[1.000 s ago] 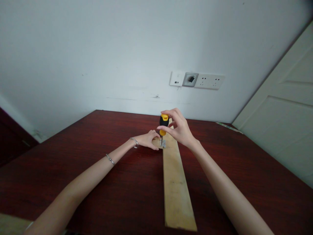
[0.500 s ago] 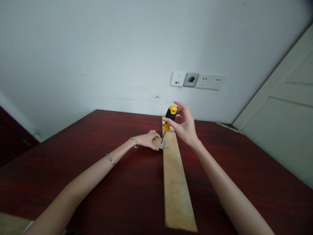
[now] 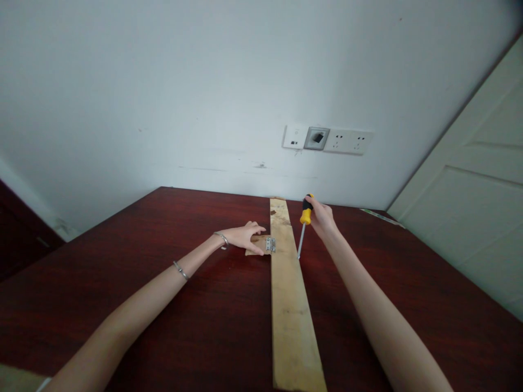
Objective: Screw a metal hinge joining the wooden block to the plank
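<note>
My right hand is wrapped round the black and yellow handle of a screwdriver. Its metal shaft slants down, with the tip by the right edge of a long wooden board. A small metal hinge joins the board's left edge to a small wooden block. My left hand lies over that block with thumb and fingers spread apart, the thumb across it. Part of the block is hidden beneath the hand.
The dark red wooden tabletop meets a white wall at its back edge. Sockets and switches are set in the wall. A pale panelled door stands at the right, and a thin strip lies near the back right edge.
My right hand has carried the screwdriver off the hinge, down and to the right. My left hand's fingers have loosened and spread, showing more of the block.
</note>
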Tool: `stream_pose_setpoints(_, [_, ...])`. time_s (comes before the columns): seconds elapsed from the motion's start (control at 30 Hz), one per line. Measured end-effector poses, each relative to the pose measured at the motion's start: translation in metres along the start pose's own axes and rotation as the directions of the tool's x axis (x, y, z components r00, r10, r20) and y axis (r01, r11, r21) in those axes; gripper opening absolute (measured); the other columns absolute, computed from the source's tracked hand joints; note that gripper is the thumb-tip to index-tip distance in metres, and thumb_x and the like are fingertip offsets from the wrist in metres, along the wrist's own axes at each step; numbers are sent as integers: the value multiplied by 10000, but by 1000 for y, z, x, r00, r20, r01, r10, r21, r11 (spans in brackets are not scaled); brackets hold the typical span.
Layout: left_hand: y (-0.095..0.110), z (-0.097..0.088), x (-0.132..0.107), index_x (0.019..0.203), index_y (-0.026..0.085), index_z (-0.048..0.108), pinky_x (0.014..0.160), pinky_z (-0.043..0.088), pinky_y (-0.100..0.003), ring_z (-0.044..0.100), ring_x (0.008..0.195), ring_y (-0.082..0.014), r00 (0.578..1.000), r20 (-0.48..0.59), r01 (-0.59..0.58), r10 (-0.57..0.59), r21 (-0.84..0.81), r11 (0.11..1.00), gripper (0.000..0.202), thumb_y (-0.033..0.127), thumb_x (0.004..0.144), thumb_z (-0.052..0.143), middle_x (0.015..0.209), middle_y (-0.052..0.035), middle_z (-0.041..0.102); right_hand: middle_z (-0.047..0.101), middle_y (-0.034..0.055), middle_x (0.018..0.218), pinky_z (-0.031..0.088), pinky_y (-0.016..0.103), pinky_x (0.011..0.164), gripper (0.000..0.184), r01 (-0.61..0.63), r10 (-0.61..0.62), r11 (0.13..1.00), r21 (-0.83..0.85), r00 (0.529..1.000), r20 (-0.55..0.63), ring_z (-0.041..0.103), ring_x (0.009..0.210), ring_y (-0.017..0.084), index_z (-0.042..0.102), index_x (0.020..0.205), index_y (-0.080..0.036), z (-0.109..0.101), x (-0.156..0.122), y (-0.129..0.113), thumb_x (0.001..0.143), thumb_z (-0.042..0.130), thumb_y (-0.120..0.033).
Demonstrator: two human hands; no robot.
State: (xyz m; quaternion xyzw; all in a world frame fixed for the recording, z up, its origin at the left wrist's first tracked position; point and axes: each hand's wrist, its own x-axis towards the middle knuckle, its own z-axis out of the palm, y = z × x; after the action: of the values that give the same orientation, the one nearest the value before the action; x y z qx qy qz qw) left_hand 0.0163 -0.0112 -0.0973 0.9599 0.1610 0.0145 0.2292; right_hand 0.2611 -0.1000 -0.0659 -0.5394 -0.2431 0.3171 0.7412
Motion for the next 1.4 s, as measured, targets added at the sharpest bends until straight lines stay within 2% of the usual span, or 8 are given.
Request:
stream_pose_setpoints(0.13, [-7,-1,6,1294,172,448,953,362,-328,449,1144,-246,993,-116,18,-27,-78,997,649,569,790,545,1194,-109,522,511,-46,479,392,212,366,254,-80,80,997,-20,997,15,467,394,86,580,674,-158,-7,6,17,596,742,-337])
stream_pose_setpoints(0.27, [-12,0,25,1255,133,482,958,371,-343,495,1133,-249,963,-226,113,-150,-169,979,570,547,867,421,1220,-133,557,528,-39,457,386,210,347,247,-163,164,986,-37,985,45,459,373,86,591,681,-148,-7,5,28,604,744,-326])
stream_pose_setpoints(0.4, [-8,0,49,1199,140,525,964,375,-352,510,1147,-269,945,-244,166,-216,-209,964,520,525,889,365,1244,-122,571,545,-32,457,413,210,368,226,-213,215,976,-41,973,78,490,390,96,606,708,-147,-4,3,36,627,729,-319])
stream_pose_setpoints(0.63, [3,13,77,1170,163,539,995,358,-382,510,1168,-289,951,-184,202,-247,-233,951,440,451,900,344,1237,-105,592,567,-27,487,426,215,389,210,-236,235,972,-4,963,130,510,408,101,610,716,-155,4,-5,38,647,709,-327])
stream_pose_setpoints(0.8, [6,22,82,1230,150,494,1010,356,-406,503,1182,-287,938,-202,227,-281,-254,940,447,403,911,308,1279,-118,559,599,-20,542,432,209,418,179,-221,211,973,66,967,141,532,443,98,608,705,-165,10,-9,34,654,693,-315])
stream_pose_setpoints(1.07, [13,21,77,1261,139,477,1036,341,-369,466,1225,-257,916,-266,197,-301,-356,913,439,322,900,307,1331,-107,517,645,-12,633,457,201,455,110,-182,158,962,202,979,130,556,499,93,608,687,-157,15,-22,19,670,669,-247])
stream_pose_setpoints(1.2, [12,21,77,1193,113,526,1014,360,-354,492,1190,-254,911,-279,184,-305,-388,903,418,312,896,309,1286,-126,550,621,-31,587,446,206,428,84,-197,175,955,224,978,115,500,432,77,599,672,-157,17,-27,12,687,647,-225])
stream_pose_setpoints(1.4, [4,26,83,1073,109,596,1003,355,-339,520,1147,-251,894,-335,104,-298,-492,864,360,272,874,344,1171,-105,629,610,-23,555,433,213,413,77,-209,191,947,243,977,97,472,406,78,606,681,-147,18,-27,8,689,633,-218])
